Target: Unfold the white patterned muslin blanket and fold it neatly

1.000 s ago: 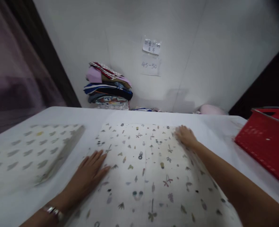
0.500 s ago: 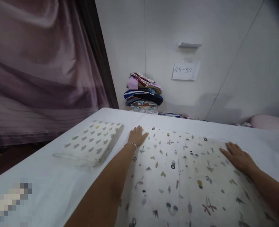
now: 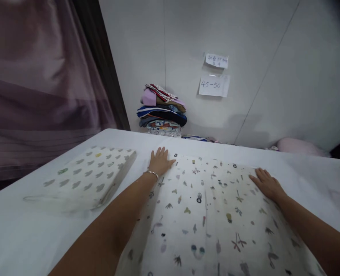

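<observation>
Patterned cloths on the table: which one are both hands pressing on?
The spread cloth with small multicoloured motifs: left hand and right hand lie flat on its far corners. The folded leaf-print cloth lies untouched beside it.

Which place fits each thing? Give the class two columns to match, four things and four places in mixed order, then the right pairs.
Things:
1. left hand
2. right hand
3. folded packet
4. clothes pile

Places:
A. against the wall behind the table
B. flat on the printed cloth's far right corner
C. flat on the cloth's far left corner
D. on the table, left of the cloth

Pairs: 1-C, 2-B, 3-D, 4-A
</observation>
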Demonstrator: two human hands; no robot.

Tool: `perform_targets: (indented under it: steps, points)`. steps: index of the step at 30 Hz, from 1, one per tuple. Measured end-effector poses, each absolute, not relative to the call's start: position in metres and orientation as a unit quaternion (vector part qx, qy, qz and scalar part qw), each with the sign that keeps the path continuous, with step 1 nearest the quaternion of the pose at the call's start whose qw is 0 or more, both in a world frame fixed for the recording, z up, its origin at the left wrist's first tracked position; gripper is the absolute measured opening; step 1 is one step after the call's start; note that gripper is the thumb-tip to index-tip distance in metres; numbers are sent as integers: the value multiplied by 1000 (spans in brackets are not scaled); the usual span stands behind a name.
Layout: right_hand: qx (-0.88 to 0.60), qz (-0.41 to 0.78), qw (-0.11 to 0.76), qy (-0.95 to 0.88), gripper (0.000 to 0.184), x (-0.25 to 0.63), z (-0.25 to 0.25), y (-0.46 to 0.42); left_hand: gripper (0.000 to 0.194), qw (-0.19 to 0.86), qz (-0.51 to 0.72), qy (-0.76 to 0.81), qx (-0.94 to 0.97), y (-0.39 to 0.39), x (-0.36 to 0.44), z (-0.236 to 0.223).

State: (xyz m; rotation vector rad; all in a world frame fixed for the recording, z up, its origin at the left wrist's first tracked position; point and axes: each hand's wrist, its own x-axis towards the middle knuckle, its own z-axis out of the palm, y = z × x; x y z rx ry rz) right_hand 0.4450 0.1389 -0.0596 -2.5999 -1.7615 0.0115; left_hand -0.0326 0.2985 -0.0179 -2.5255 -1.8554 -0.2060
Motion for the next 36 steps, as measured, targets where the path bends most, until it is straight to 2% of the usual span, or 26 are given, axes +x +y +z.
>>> perform_targets:
  steps: [6, 8, 15, 23, 28, 32, 36]
  points:
    - [-838, -10, -34, -544, 70, 425, -42, 146, 80, -51, -53, -606, -792, 305, -33, -29]
    - [-824, -27, -31, -564, 71, 393, -33, 155, 79, -52, -55, -607, -791, 305, -33, -29]
    - [-682, 62, 15, -729, 76, 254, -23, 213, 78, -49, -50, -607, -792, 303, -33, -26]
    - [-699, 114, 7, -706, 73, 242, -18, 231, 78, -66, -42, -604, -793, 305, -34, -23]
    - [-699, 121, 17, -705, 73, 240, -8, 166, 78, -59, -47, -612, -787, 279, -38, -9]
    - [-690, 122, 4, -713, 72, 260, -16, 69, 73, -47, -58, -517, -853, 209, -65, -10]
    - [-722, 72, 16, -688, 69, 305, -38, -28, 72, -32, -61, -460, -885, 129, -115, -22]
